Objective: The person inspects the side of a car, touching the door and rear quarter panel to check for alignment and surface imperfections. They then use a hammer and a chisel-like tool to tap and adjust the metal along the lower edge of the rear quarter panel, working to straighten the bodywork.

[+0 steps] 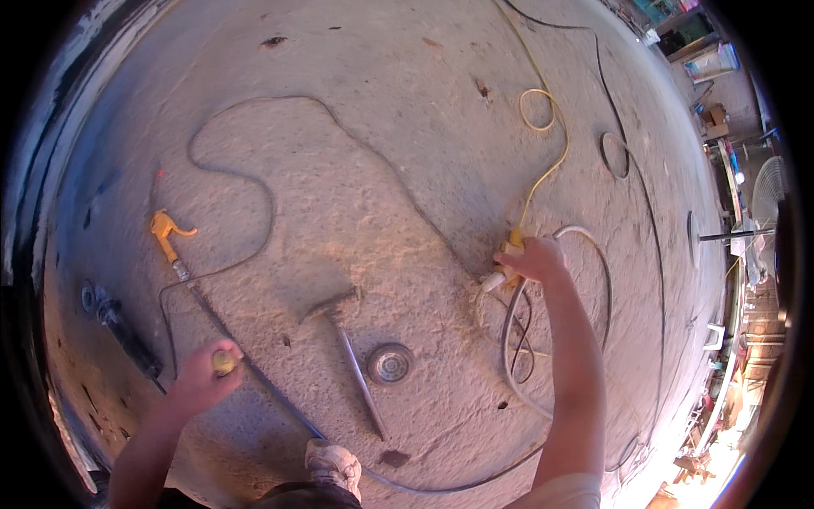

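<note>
My left hand (pixel 209 374) is closed on a small yellowish object (pixel 224 361) at the lower left. My right hand (pixel 530 259) grips a yellow power connector block (pixel 514 246) on the floor; a pale plug and cords run from it. A yellow air blow gun (pixel 164 230) on a hose (pixel 271 392) lies at the left, beside a dark angle grinder (pixel 127 338). Between my hands lie a hammer-like metal tool (pixel 352 373) and a round metal disc (pixel 389 363).
Loops of yellow cord (pixel 552 110) and black cord (pixel 625 157) cross the concrete floor (pixel 381 76). A fan (pixel 767 188) and cluttered items line the right edge. My shoe (pixel 331 465) is at the bottom middle.
</note>
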### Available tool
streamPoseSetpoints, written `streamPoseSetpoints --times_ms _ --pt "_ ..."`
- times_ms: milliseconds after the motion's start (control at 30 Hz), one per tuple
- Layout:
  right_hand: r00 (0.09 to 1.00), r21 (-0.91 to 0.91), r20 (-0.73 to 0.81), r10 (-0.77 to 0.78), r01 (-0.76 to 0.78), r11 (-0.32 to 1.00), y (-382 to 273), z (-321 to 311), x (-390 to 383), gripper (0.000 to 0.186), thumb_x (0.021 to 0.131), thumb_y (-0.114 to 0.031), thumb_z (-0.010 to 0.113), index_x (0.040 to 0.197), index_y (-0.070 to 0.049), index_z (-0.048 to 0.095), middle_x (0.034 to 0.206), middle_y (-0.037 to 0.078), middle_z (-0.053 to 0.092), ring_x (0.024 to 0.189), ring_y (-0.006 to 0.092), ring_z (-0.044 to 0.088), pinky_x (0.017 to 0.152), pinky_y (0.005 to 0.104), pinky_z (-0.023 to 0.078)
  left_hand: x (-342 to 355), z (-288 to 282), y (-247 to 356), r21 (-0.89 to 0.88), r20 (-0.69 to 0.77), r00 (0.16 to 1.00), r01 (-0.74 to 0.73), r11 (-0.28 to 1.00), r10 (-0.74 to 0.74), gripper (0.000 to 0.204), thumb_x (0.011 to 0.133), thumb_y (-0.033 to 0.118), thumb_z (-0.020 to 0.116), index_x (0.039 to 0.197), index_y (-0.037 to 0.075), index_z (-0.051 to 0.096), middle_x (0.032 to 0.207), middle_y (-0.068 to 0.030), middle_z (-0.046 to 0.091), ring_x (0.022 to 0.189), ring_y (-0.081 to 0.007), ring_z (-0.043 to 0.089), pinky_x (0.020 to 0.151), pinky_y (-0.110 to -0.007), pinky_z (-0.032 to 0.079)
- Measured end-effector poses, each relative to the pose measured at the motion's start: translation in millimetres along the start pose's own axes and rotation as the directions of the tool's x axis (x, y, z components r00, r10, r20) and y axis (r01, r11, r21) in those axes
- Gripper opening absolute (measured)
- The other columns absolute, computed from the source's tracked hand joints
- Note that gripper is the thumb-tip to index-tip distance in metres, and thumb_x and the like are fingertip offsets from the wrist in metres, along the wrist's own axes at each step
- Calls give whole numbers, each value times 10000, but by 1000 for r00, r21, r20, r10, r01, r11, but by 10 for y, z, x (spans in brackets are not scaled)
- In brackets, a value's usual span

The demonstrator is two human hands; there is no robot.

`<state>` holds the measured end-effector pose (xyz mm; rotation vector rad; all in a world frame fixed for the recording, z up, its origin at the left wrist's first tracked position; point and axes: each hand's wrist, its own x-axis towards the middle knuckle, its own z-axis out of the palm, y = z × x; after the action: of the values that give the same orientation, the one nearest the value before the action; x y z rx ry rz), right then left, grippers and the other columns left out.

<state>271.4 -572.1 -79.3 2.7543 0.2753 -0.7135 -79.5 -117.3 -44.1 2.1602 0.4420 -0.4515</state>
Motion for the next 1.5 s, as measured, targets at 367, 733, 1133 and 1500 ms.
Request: streamPoseSetpoints --times_ms 367,733,1133,1500 --pt "992 243 -118 -50 78 967 -770 406 -720 786 609 -740 682 982 -48 696 824 153 706 826 301 687 892 408 475 841 1198 906 241 141 961 -265 934 236 401 837 407 692 1062 82 625 864 -117 681 776 -292 676 688 -399 544" --pt "966 394 -258 8 97 914 -975 605 -991 693 591 -632 746 911 -21 684 825 160 687 786 295 673 893 402 470 1138 2326 1245 29 304 951 -60 998 48 446 842 445 674 1005 30 660 870 -177 684 859 -324 670 729 -425 520" --pt "865 426 -501 -33 280 860 -1003 791 -1209 636 519 -522 848 887 -39 661 792 143 644 783 317 635 845 431 472 1081 2248 1249 -105 383 924 54 993 -10 342 806 372 716 943 60 684 832 -153 686 815 -308 669 708 -411 500" --pt "849 486 -525 62 239 840 -1045 804 -1166 538 629 -472 811 927 -44 678 887 140 671 877 318 623 847 426 470 1076 2012 1343 -69 42 980 -194 979 197 559 829 458 697 1161 14 622 974 -136 697 875 -276 679 803 -371 520"
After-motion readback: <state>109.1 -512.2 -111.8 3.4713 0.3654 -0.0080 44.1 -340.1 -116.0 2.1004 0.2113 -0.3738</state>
